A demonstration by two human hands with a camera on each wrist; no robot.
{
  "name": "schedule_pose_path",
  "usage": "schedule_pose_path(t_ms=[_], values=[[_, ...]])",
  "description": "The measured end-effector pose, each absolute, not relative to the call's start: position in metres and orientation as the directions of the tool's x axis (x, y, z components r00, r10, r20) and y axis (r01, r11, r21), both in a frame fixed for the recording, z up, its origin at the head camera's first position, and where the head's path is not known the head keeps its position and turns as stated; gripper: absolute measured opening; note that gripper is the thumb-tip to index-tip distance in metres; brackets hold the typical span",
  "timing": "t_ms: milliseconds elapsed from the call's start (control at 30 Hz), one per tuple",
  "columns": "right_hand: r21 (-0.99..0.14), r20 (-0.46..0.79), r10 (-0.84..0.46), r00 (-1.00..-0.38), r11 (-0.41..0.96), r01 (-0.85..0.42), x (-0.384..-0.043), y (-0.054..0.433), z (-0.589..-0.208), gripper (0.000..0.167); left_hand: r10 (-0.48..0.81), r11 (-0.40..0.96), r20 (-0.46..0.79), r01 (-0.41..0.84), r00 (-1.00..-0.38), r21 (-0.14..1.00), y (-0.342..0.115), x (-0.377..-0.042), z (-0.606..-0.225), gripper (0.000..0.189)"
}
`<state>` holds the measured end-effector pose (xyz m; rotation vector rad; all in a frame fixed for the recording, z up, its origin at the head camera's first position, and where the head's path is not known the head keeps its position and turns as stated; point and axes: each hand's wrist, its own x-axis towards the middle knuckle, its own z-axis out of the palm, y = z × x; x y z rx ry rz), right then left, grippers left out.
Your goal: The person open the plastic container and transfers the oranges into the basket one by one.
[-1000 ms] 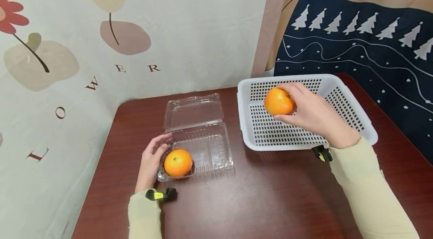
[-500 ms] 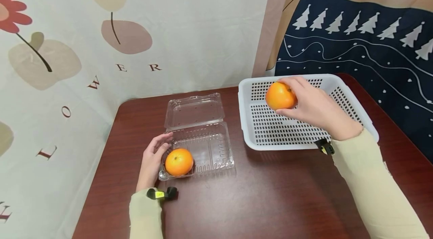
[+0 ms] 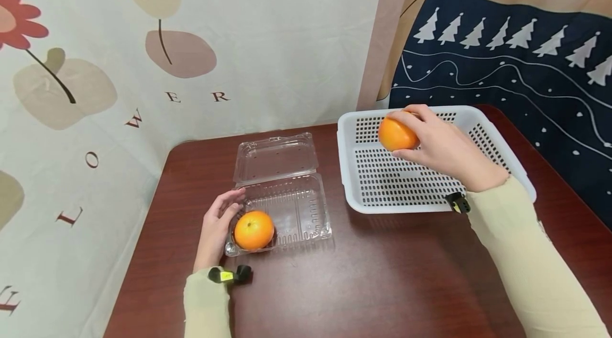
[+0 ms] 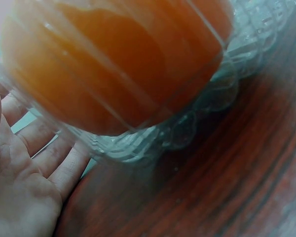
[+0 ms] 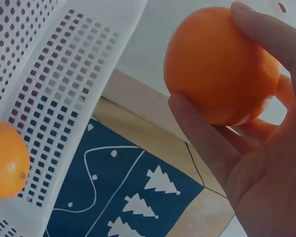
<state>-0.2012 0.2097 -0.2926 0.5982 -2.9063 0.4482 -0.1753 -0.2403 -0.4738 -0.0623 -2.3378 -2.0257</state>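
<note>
- Right hand (image 3: 440, 149) is gripping a round orange (image 3: 398, 135), holding it above the white basket (image 3: 347, 168).
- Clear container (image 3: 289, 213) is lying off to that hand's left, well apart.
- Left hand (image 3: 215, 229) is sitting nearer, loosely extended fingers beside its left edge.

In the head view, the right hand (image 3: 440, 146) is covering part of the held orange (image 3: 396, 135) and hiding the basket orange (image 5: 7, 160), which the right wrist view is cropping. Beside the left hand (image 4: 27, 185), the boxed orange (image 4: 113, 69) is showing blurred, the picture's top edge cutting it.
</note>
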Motion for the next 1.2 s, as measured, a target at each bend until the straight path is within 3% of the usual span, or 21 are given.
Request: schedule_pose_path(t_ms=[1200], values=[[-0.247, -0.012, -0.334, -0.943, 0.914, -0.321, -0.228, 0.234, -0.309, 0.065, -0.005, 0.118, 0.065, 0.064, -0.998, 0.991, -0.24, -0.176, -0.475, 0.032]])
